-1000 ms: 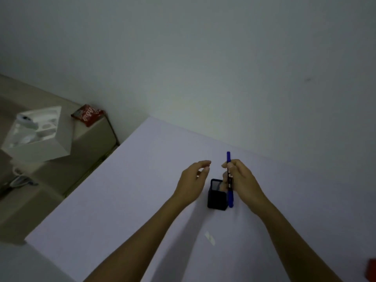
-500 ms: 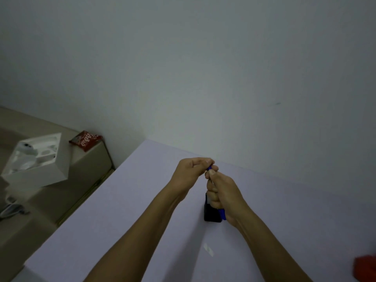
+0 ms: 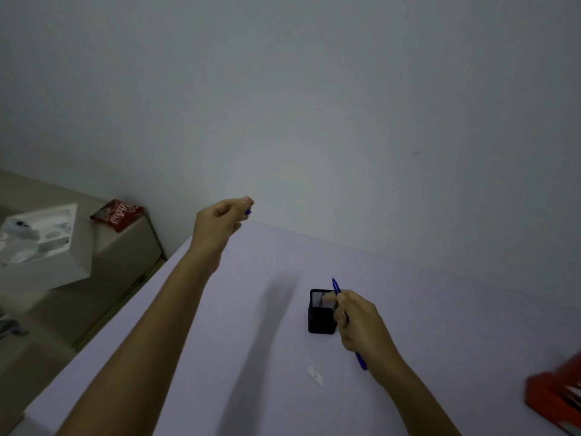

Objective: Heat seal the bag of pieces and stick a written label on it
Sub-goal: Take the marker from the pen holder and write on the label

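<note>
Holding pen (image 3: 336,286) in right hand (image 3: 361,325) | mesh holder (image 3: 321,311) contents unclear

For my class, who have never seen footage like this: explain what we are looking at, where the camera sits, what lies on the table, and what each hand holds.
There is no machine here. A camera worn on a person's head looks forward and down at their two bare hands over a pale table set against a plain wall. The right hand holds an uncapped blue pen, tip pointing up. The left hand, raised off to the side, pinches a small blue piece, probably the pen's cap. On the table stand a black mesh pen holder, a small white slip, possibly the label, and a red object at the right edge. No bag is in view.
</note>
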### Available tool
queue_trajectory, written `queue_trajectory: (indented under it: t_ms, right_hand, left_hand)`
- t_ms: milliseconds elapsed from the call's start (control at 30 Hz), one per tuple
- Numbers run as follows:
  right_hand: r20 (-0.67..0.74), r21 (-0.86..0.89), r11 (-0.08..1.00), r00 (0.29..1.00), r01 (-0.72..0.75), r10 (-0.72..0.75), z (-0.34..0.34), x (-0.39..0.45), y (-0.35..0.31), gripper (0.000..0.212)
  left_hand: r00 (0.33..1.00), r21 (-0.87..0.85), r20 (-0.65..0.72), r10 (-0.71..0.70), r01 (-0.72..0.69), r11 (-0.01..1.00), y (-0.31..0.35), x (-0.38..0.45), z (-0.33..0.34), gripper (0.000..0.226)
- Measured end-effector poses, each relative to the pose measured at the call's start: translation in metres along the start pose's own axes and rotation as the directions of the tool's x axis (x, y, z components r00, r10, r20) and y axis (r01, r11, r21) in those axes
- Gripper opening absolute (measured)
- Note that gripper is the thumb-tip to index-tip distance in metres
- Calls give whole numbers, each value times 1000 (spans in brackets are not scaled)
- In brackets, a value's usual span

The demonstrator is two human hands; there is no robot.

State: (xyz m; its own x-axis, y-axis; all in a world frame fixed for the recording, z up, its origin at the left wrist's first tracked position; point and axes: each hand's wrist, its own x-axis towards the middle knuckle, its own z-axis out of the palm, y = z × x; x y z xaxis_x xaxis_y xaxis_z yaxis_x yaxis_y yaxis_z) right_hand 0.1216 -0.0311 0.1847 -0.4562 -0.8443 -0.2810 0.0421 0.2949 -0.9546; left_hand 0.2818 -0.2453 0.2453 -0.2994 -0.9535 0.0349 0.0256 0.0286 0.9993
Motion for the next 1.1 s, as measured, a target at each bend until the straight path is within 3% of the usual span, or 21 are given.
queue_trajectory:
  t_ms: [67, 167, 300, 400, 467, 500, 567, 600, 667, 733, 767, 833, 967, 1033, 1100]
  right_hand:
    - [95, 173, 984, 995, -45, 29, 0, 1, 2, 26]
    - [84, 368, 927, 996, -70, 41, -12, 3, 14, 50]
    - [23, 489, 865, 992, -117, 121, -34, 11, 46, 25]
    - [6, 664, 736, 986, -130, 169, -45, 14, 77, 27]
    - [-56, 673, 736, 987, -72, 148, -45, 16, 99, 19]
    - [-97, 584, 810, 987, -47, 128, -44, 17, 113, 13]
    - [-171, 109, 993, 985, 55, -36, -37, 19, 148, 15]
    - [-147, -165, 981, 981, 100, -125, -31, 18, 165, 18]
    - [12, -518, 844, 987, 143, -159, -16, 16, 199, 26]
    - [121, -713, 698, 992, 69, 26, -4, 14, 228, 46]
    - [144, -771, 631, 989, 89, 37, 0, 14, 237, 47]
    - [244, -825, 508, 967, 247, -75, 5, 18, 253, 35]
    - [323, -788, 459, 910, 410, -260, 3, 25, 280, 33]
    - [335, -798, 424, 900, 428, -279, 3, 25, 283, 25]
    - [337, -807, 402, 896, 432, -288, 3, 25, 286, 17]
  left_hand:
    - [999, 14, 0, -55, 55, 998, -20, -5, 2, 13]
    - [989, 116, 5, -150, 148, 982, -68, -17, 5, 8]
    - [952, 283, 54, -300, 273, 919, -152, -44, 7, 5]
    - [922, 375, 11, -388, 356, 856, -213, -69, 6, 20]
    - [917, 428, 0, -398, 360, 829, -243, -85, 9, 30]
    - [920, 455, -10, -391, 352, 818, -256, -91, 10, 32]
    - [936, 515, -31, -350, 315, 797, -277, -98, 12, 33]
    - [949, 547, -37, -314, 282, 788, -286, -100, 12, 32]
    - [971, 630, -29, -238, 203, 750, -299, -101, 14, 30]
    - [983, 698, -29, -179, 148, 701, -307, -101, 18, 28]
    - [987, 713, -40, -154, 136, 687, -310, -101, 19, 27]
    - [989, 715, -64, -130, 137, 686, -315, -99, 19, 26]
    - [991, 699, -77, -111, 134, 703, -317, -103, 20, 31]
    - [1000, 775, -12, 14, 1, 632, -314, -109, 25, 27]
    - [967, 805, 201, 155, -254, 536, -313, -115, 36, 24]
